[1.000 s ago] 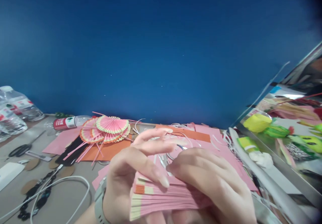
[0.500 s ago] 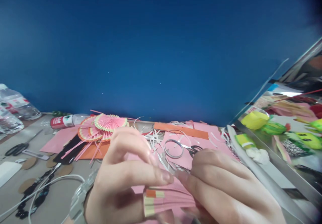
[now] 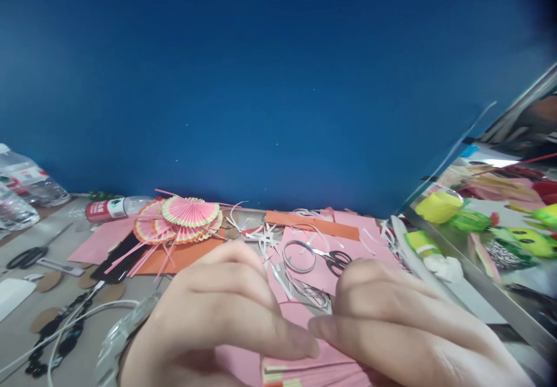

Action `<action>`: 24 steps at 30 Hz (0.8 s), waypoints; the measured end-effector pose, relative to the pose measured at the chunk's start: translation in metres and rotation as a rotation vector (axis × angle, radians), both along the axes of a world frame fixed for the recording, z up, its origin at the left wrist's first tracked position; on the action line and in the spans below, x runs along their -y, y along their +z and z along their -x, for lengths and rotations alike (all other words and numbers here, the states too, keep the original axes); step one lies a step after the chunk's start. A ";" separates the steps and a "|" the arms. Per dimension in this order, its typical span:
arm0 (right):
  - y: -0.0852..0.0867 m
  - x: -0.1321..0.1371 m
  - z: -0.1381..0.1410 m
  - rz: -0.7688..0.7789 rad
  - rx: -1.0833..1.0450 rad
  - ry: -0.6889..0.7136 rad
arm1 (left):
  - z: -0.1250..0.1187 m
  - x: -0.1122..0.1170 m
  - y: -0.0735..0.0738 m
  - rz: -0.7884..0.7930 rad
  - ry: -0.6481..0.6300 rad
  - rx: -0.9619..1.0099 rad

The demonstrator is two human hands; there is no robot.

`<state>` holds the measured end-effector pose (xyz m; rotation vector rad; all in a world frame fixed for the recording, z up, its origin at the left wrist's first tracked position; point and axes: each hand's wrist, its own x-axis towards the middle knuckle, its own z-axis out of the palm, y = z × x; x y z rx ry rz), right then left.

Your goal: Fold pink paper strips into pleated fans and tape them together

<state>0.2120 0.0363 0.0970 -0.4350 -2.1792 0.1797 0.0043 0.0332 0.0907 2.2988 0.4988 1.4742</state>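
Both hands [image 3: 217,317] have sunk lower, gripping pleated paper [image 3: 313,371].

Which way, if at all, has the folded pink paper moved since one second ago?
Yes. The folded pink paper has dropped lower and rightward, away from the paper fans, and now shows only at the bottom edge.

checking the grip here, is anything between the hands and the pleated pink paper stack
Nothing visible does. The left hand and right hand both hold the pleated pink paper stack directly, fingers on top. The small dark-handled scissors and loose white paper strips lie farther back, clear of the hands.
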 end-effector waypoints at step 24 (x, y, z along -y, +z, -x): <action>-0.012 0.009 0.020 0.198 -0.172 -0.049 | -0.021 -0.010 -0.020 0.352 -0.450 0.252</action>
